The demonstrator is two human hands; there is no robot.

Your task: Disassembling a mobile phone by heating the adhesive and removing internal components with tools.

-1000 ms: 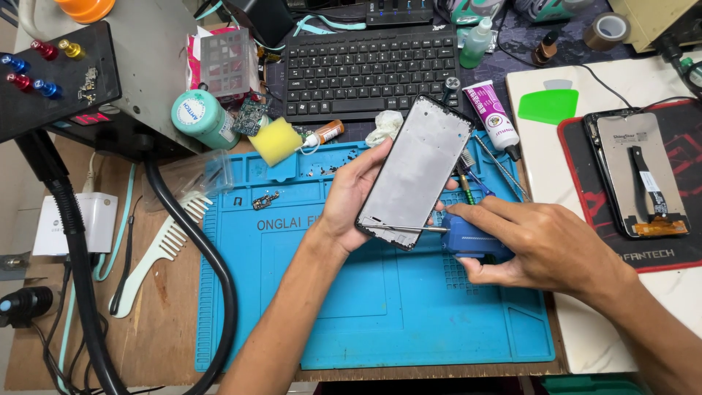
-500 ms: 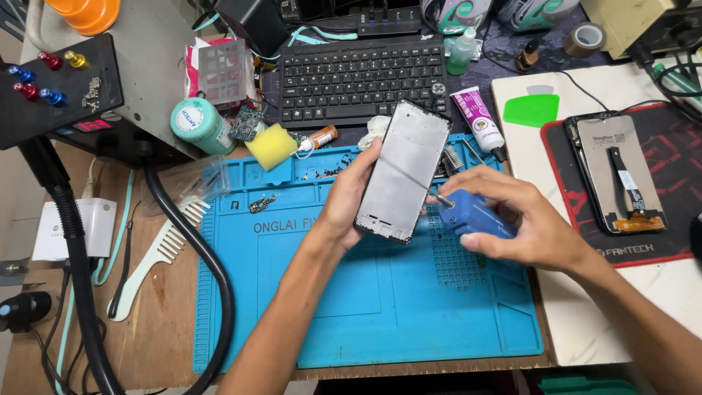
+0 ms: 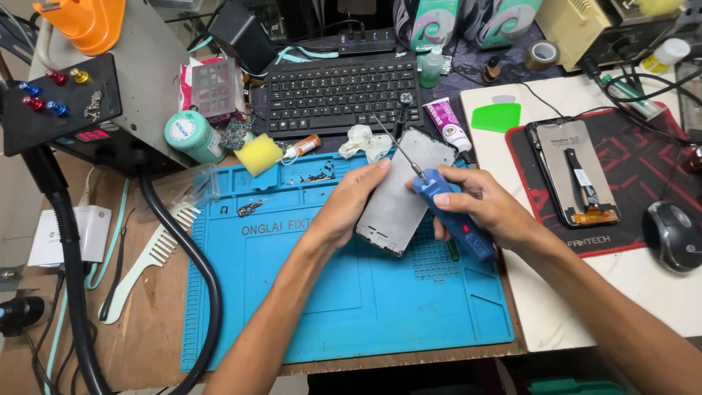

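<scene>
My left hand (image 3: 349, 206) grips a phone screen panel (image 3: 404, 196) by its left edge and holds it tilted above the blue silicone work mat (image 3: 344, 292). My right hand (image 3: 486, 208) is closed around a blue electric screwdriver (image 3: 452, 213). Its thin metal bit (image 3: 398, 148) points up and to the left, across the panel's upper part. The two hands are close together over the mat's upper right area.
A black keyboard (image 3: 336, 91) lies behind the mat. On the right, a disassembled phone (image 3: 574, 172) rests on a red and black pad next to a mouse (image 3: 671, 235). A glue tube (image 3: 446, 124), yellow sponge (image 3: 259, 155), white comb (image 3: 150, 260) and black hose (image 3: 197, 263) surround the mat.
The panel has turned in my left hand and tipped lower. My right hand has lifted the screwdriver off the panel's lower edge, so the bit now points up over it.
</scene>
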